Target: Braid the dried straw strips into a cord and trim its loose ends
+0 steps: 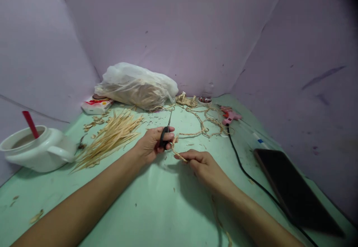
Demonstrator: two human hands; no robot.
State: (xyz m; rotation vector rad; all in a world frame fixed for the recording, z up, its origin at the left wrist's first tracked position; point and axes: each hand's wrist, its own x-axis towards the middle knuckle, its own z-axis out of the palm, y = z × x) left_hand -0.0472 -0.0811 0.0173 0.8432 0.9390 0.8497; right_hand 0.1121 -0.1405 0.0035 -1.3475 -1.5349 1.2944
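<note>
My left hand (153,142) is closed around the black handles of a pair of scissors (164,138), whose thin blades point up and away from me. A twisted straw-coloured cord (191,133) runs from beside the left fingers, with a small knotted or looped part close to them. My right hand (200,165) pinches this cord between thumb and fingers, a little nearer to me. One length of cord hangs below the right wrist toward the front edge; another curls away in loose loops across the table behind the hands.
Left of my hands lie dry straw strips (116,129) and a white pot (39,154) with a red handle sticking out. At the back are a plastic bag (137,85) and a woven piece (186,100). A pink glue gun (231,116), its black cable and a phone-like dark slab (291,187) lie right.
</note>
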